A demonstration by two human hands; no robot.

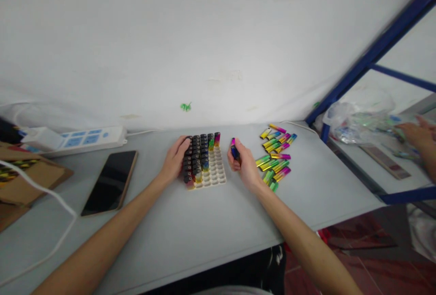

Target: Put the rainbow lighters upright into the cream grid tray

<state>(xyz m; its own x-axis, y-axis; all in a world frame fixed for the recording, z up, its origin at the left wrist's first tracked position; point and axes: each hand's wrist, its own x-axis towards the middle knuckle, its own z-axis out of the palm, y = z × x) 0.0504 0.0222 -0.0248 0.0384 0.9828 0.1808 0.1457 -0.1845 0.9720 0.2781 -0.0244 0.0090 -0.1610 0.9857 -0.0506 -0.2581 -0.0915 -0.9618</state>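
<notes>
A white tray [214, 170] with rows of round holes stands on the table in front of me. Its left part is filled with upright black-topped lighters [196, 158], and several bare holes show on the right. My left hand [175, 158] grips the tray's left side, thumb over the lighters at the back corner; its other fingers are partly hidden. To the right of the tray, my right hand [244, 161] is closed around a blue and purple metallic lighter [234, 149], held upright. Beside that hand lies a loose pile of shiny rainbow-coloured cylinders [277, 142], perhaps lighter bodies.
On the left are a black phone [111, 181], a white power strip [91, 138], an open cardboard box [41, 179] and a white cable [57, 195]. A blue metal frame [340, 90] borders the right side. Beyond it, another person's hand [417, 133] is near plastic bags [354, 120].
</notes>
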